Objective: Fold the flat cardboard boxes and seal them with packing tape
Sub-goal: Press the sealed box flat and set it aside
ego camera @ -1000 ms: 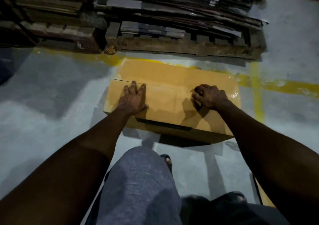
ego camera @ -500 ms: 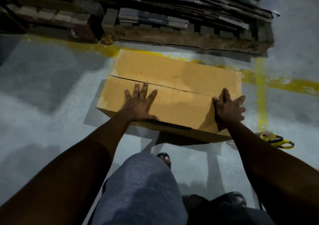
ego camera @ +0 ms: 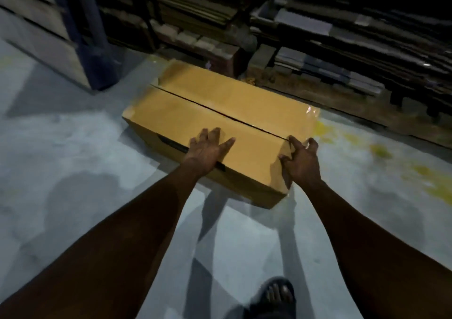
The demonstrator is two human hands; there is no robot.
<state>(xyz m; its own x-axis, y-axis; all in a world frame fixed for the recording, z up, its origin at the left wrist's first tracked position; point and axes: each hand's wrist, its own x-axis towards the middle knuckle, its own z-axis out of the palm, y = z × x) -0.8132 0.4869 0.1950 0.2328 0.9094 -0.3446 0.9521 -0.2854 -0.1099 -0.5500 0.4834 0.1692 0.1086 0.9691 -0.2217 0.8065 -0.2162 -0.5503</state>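
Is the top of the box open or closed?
Closed. Both top flaps of the box lie flat and meet along a dark seam; the left hand rests on the near one. Taped or not, cannot tell.
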